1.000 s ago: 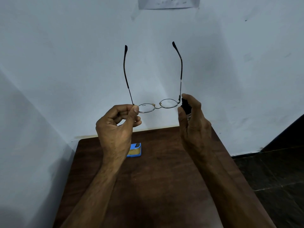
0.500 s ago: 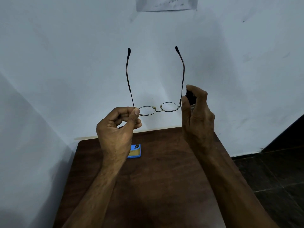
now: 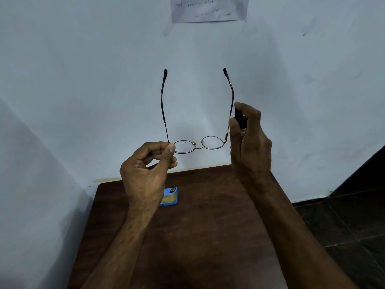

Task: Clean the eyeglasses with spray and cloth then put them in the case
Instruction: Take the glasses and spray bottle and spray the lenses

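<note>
Pale wall (image 3: pixel 83 80) fills most of my feed. Below it is a dark wooden table (image 3: pixel 208 236), near edge cut off at the bottom. Dark tiled floor (image 3: pixel 343 226) on the right.

Both forearms come up from the bottom edge, hands raised over the table's far edge.

Left hand (image 3: pixel 145 172): thumb and forefinger pinch the eyeglasses (image 3: pixel 212 142) at the left hinge, beside the left lens rim. The other fingers are curled into the palm, nothing else in them.

Right hand (image 3: pixel 250 147): curled round a small dark spray bottle (image 3: pixel 239 119), forefinger bent over its top, thumb up along its side. Only the black cap and a bit of clear neck show; the hand hides the rest. The nozzle direction I can't make out. The bottle sits just beside the right temple arm, and I can't tell if they touch.

The eyeglasses are in the air in front of the wall, above the table's far edge. They are a thin metal frame with round lenses. Both temple arms are unfolded and stick upward, dark tips on top. There's a small dark mark on the left lens.

A paper sheet (image 3: pixel 208 9) hangs on the wall, cut off by the top edge, writing too faint to read.

A flat blue thing (image 3: pixel 171 196) with a yellowish panel lies on the table near the far left corner, partly hidden behind the left wrist. I can't say what it is.
</note>
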{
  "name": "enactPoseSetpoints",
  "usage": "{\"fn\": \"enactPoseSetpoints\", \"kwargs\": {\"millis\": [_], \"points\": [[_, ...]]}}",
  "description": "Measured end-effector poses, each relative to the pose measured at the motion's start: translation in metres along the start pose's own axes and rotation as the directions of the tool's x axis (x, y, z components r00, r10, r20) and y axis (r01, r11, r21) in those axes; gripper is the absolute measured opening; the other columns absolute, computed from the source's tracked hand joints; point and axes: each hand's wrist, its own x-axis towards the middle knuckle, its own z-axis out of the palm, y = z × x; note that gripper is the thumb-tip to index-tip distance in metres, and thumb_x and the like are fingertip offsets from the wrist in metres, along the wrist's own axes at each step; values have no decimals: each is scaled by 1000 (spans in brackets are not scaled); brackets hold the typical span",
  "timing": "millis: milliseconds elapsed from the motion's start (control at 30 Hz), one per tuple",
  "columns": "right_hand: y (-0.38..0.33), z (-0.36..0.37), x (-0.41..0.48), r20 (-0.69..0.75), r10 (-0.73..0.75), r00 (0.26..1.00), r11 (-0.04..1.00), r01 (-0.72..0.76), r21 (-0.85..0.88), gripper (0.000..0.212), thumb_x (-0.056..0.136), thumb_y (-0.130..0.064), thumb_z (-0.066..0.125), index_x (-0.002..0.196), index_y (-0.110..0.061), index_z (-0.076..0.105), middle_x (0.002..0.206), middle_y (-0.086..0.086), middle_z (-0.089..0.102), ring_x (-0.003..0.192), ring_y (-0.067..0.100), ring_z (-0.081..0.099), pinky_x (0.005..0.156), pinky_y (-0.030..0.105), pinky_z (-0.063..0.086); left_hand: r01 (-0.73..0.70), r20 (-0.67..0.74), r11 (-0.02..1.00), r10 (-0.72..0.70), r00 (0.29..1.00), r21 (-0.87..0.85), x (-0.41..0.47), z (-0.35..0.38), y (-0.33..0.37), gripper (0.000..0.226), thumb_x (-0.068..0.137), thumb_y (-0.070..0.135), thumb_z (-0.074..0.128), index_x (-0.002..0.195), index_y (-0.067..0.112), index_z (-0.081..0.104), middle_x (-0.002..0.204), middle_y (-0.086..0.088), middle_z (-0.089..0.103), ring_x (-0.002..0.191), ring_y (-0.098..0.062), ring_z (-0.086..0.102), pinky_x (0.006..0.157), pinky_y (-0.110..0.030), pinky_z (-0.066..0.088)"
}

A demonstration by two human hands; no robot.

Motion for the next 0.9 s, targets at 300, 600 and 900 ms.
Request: {"fn": "enactPoseSetpoints", "kwargs": {"millis": [300, 600, 900], "points": [[-1, -2, 16, 61, -21, 998, 996, 26, -83, 25, 111, -34, 43, 136, -29, 42, 102, -6, 66, 75, 5, 59, 68, 23, 48, -52, -8, 998, 52, 999, 47, 0, -6, -5, 11, 91, 20, 83, 97, 13, 79, 79, 3, 75, 74, -18, 76, 70, -31, 67], [-2, 0, 34, 72, -15, 997, 987, 26, -156, 27, 112, -34, 45, 138, -26, 45, 110, -4, 71, 80, 2, 56, 70, 26, 45, -65, 17, 995, 63, 998, 77, 2, -10, -9, 13, 91, 21, 82, 99, 11, 79, 80, 7, 75, 74, -16, 77, 71, -39, 68], [-4, 1, 45, 74, -17, 997, 982, 31, -186, 32, 111, -35, 44, 139, -21, 50, 115, -5, 71, 79, 6, 57, 70, 26, 46, -69, 24, 994, 67, 997, 88, 5, -10, -13, 16, 91, 21, 81, 100, 9, 79, 85, 0, 76, 77, -15, 77, 72, -36, 68]]}}
